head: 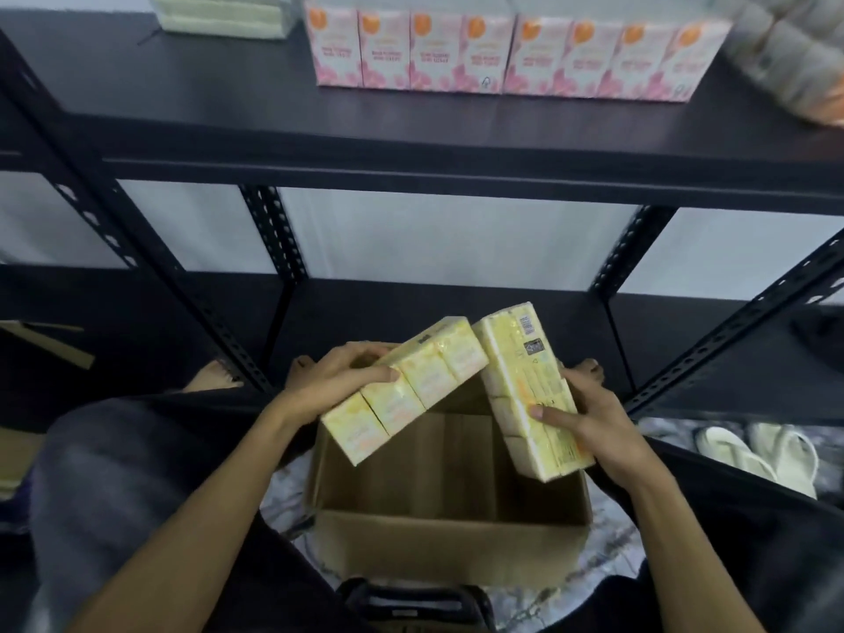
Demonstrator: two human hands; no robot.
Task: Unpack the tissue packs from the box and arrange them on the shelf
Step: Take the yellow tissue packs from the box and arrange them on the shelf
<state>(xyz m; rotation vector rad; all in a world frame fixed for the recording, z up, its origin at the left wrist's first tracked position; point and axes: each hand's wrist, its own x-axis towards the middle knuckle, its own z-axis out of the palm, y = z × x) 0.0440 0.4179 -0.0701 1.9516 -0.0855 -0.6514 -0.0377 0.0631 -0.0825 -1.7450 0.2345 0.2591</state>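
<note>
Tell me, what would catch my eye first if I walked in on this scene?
Two yellow tissue packs, one in the left hand and one in the right hand, held tilted over an open cardboard box at the centre: the left pack and the right pack. Above them, a row of pink packs stands on the black shelf.

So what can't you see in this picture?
- Head view: print on the pink packs on the shelf is too blurred to read.
- Stack at the right edge: blurred and cut off.
- Box floor: partly hidden by both yellow packs.
</note>
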